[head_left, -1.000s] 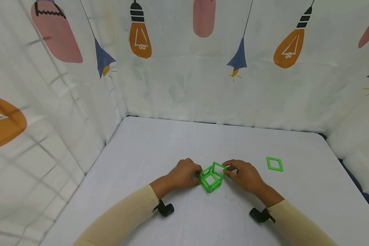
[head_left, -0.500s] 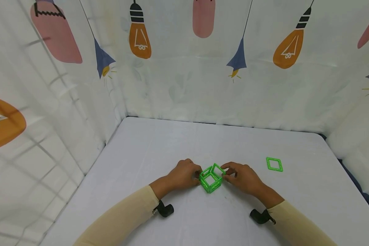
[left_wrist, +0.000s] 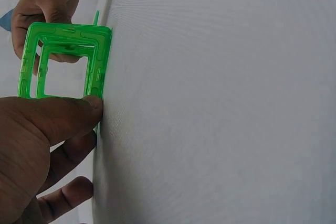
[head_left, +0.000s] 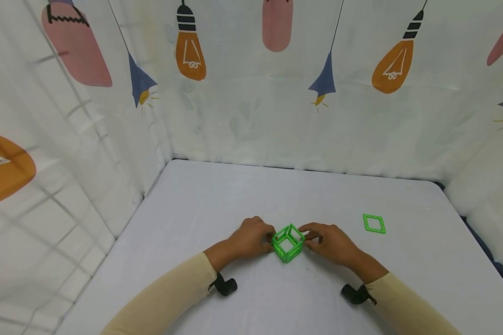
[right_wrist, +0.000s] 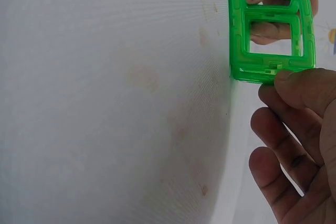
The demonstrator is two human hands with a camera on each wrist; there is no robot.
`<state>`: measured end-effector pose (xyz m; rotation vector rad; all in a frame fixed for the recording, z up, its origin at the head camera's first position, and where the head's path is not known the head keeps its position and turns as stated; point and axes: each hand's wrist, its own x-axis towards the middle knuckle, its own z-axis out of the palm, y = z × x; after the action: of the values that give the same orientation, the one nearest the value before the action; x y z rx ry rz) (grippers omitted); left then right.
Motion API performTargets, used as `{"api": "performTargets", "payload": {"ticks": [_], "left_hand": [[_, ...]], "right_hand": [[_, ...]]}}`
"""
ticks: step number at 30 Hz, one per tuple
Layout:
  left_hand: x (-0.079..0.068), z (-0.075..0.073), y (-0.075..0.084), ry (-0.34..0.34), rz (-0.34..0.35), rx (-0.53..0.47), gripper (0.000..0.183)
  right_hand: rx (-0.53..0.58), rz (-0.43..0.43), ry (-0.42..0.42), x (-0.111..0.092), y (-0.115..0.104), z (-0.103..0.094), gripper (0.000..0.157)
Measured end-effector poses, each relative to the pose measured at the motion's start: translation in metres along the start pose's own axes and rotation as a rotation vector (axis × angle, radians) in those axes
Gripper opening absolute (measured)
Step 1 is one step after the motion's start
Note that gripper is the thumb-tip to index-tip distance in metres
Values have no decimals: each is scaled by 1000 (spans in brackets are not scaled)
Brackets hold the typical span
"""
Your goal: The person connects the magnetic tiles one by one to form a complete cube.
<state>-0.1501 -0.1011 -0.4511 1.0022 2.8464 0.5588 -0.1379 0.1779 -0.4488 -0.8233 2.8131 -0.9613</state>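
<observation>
A box-shaped build of green open-frame magnetic tiles [head_left: 286, 258] stands on the white table near its middle. My left hand [head_left: 251, 238] grips its left side; in the left wrist view the thumb [left_wrist: 68, 115] lies along the near frame, with other fingers behind. From the right, my right hand [head_left: 332, 240] pinches the tile on that side between thumb and fingers. In the right wrist view the thumb tip [right_wrist: 286, 76] sits at the near edge of the green box [right_wrist: 237, 35], while several fingers spread below it.
One loose green square tile [head_left: 376, 231] lies flat to the right, beyond the right hand. Patterned white curtains [head_left: 251, 121] surround the table [head_left: 234, 186] at back and sides. A small black camera hangs at each wrist.
My right hand has moved slightly left and toward the box, bringing the outward-leaning tile upright against its right side. The left hand stays put.
</observation>
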Motion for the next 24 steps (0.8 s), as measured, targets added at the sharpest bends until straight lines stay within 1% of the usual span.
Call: {"api": "performTargets", "payload": {"ticks": [8,13,20,24], "left_hand": [[1,-1,-1,-3,-1,-7,21],[0,-1,-1,8,-6,-7,23],[-1,-2,1,29,-42,-25,30],[-2,-4,1,39,-41,-29,29]], "right_hand": [[-13,-31,-4,0,0,1,36],[-9,-24,-17,0,-1,0,37],[-10,1,-37,-2,-2,-2,51],[-14,-1,-34,-2,-2,-1,52]]}}
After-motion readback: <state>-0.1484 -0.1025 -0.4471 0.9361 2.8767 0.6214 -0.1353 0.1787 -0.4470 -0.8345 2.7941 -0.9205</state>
